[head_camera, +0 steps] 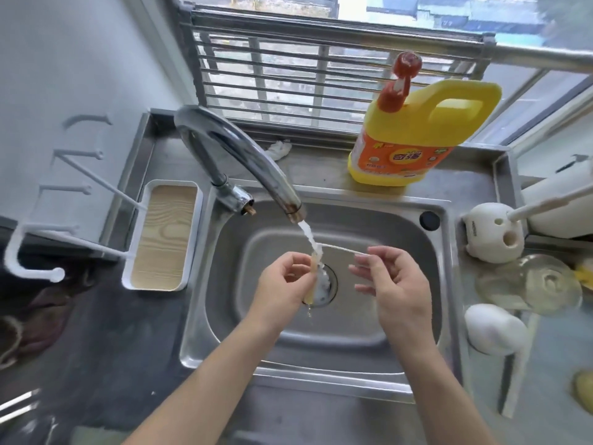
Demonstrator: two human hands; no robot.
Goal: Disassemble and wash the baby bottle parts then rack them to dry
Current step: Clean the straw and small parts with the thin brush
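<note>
**Rinsing the straw under the tap**

I see my left hand (282,281) pinching a thin translucent straw (313,268) upright in the running water over the sink (353,319) drain. My right hand (390,277) fingers pinch a thin white brush (340,248), its tip meeting the stream.

- Soft daylight enters through the window (321,75) at the top; the scene is evenly bright.
- Pale glare streaks the steel sink (401,226) rim.
- Wide-angle bending curves the edges, and the corners look smeared.
</note>
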